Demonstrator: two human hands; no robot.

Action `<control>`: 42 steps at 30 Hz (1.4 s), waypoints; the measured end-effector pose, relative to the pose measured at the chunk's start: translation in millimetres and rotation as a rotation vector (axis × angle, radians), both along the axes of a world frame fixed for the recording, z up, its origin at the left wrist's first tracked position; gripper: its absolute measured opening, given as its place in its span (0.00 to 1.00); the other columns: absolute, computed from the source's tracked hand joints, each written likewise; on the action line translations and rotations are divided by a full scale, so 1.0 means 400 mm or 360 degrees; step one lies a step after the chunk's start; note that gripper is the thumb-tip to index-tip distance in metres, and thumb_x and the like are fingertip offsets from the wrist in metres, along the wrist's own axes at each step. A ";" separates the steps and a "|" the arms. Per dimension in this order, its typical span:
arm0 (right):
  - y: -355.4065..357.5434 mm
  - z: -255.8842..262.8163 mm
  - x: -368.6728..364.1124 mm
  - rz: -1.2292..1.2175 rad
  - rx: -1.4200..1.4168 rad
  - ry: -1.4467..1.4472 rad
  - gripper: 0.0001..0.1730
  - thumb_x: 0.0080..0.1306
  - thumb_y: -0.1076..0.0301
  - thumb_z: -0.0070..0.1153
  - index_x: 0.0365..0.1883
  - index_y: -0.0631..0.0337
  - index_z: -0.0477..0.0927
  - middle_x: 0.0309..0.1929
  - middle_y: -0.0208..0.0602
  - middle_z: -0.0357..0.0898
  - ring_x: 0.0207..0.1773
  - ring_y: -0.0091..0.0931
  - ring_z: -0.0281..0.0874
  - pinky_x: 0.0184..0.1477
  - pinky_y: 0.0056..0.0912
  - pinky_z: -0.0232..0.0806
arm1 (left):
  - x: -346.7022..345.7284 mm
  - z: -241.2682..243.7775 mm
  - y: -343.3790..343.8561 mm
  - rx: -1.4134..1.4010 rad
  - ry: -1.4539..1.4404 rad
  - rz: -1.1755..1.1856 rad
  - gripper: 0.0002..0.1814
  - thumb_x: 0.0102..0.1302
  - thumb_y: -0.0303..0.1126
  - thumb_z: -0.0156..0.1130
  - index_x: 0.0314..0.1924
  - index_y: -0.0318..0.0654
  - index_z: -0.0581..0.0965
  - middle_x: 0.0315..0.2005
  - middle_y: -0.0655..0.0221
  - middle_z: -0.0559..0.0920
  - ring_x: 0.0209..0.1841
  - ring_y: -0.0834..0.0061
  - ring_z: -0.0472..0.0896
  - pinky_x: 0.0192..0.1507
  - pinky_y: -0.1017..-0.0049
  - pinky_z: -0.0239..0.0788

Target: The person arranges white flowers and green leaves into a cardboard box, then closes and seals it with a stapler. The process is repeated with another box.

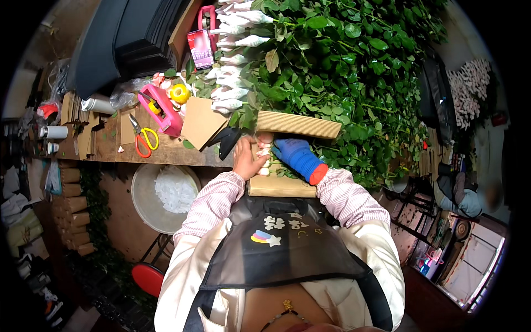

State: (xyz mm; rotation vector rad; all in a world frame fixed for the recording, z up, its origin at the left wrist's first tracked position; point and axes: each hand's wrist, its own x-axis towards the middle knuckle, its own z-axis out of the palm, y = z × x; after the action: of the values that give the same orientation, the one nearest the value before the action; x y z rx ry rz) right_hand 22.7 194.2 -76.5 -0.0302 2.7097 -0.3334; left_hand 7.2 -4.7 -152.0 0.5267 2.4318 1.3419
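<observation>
My bare left hand (246,158) rests at the bench's front, its thumb over a row of pale pink rose heads (264,154). From the other side my right hand (299,158), in a blue knitted glove with an orange cuff, reaches in behind the heads; its fingertips are partly hidden, and so is any grip on the stems. The roses lie on a sheet of corrugated cardboard (282,186), whose ribbed near end hangs toward me. Another ribbed cardboard flap (298,124) stands beyond the gloved hand. Left of my left hand is a black object (227,141), perhaps a stapler.
Leafy rose stems (344,74) pile high at back right, some heads in white netting sleeves (230,93). Cardboard pieces (203,120), a pink tape dispenser (166,116), scissors (143,137) and yellow tape (180,93) lie left. A bucket (143,199) and red stool (147,279) stand below.
</observation>
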 end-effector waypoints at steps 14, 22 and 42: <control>0.002 0.048 0.024 -0.0150 -0.0072 0.0088 0.20 0.70 0.47 0.53 0.37 0.54 0.84 0.34 0.47 0.86 0.36 0.45 0.85 0.38 0.55 0.73 | -0.021 0.002 0.047 -0.0129 0.0129 0.0154 0.24 0.53 0.49 0.79 0.40 0.39 0.83 0.53 0.51 0.73 0.59 0.50 0.71 0.60 0.58 0.64; -0.021 -0.031 -0.012 -0.0196 0.0082 -0.0050 0.14 0.67 0.59 0.55 0.40 0.56 0.87 0.41 0.47 0.87 0.42 0.45 0.87 0.42 0.55 0.77 | -0.021 0.016 0.046 -0.0075 0.0108 0.0120 0.22 0.54 0.47 0.79 0.43 0.40 0.85 0.54 0.50 0.74 0.58 0.50 0.72 0.59 0.58 0.66; -0.014 0.186 0.094 -0.0162 -0.0697 0.0598 0.22 0.73 0.59 0.56 0.62 0.56 0.80 0.55 0.50 0.84 0.55 0.46 0.83 0.56 0.46 0.75 | -0.206 0.024 -0.060 -0.0039 0.0288 -0.0020 0.19 0.67 0.48 0.67 0.41 0.38 0.81 0.33 0.56 0.82 0.39 0.54 0.83 0.43 0.59 0.73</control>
State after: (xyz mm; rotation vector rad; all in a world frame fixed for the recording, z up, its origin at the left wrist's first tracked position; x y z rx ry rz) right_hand 60.4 188.6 -2.2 -0.0875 2.9480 -1.0392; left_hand -75.3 -28.7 -142.2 0.6835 2.5798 1.3089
